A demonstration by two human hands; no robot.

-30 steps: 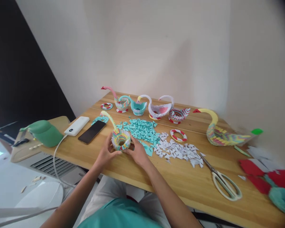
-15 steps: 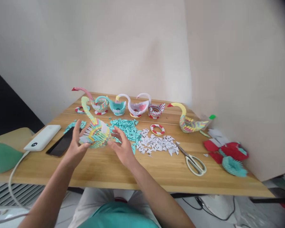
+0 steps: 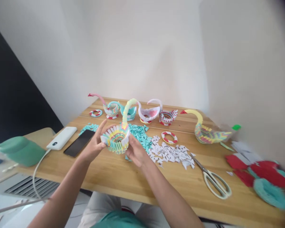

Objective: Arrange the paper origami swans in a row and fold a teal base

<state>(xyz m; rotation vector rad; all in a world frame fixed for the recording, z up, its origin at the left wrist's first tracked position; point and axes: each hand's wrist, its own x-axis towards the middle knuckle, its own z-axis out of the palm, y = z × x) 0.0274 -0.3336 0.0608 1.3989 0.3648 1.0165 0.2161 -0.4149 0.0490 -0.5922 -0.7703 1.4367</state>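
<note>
Between my two hands is a folded-paper swan (image 3: 116,145) with a multicoloured basket body and a pale yellow-green neck curving up at the back. My left hand (image 3: 95,144) grips the left side of the body, thumb at its rim. On the opposite side my right hand (image 3: 136,152) holds it, fingers partly hidden behind the body. The body's hollow opening faces me. Below and beyond it lie a heap of turquoise folded paper pieces (image 3: 140,134) and a spread of white folded paper pieces (image 3: 172,153).
Finished paper swans (image 3: 149,114) line the back, with a yellow-necked swan (image 3: 206,134) at right. Scissors (image 3: 213,182) lie front right near red paper (image 3: 268,174). A phone (image 3: 79,144), a cabled white power bank (image 3: 63,138) and a green cap (image 3: 23,150) are left. Red-white rings (image 3: 169,138) lie about.
The swan has tipped so that its hollow opening now faces me, and its neck stands at the far side. My view has shifted left, so the table's things appear further right.
</note>
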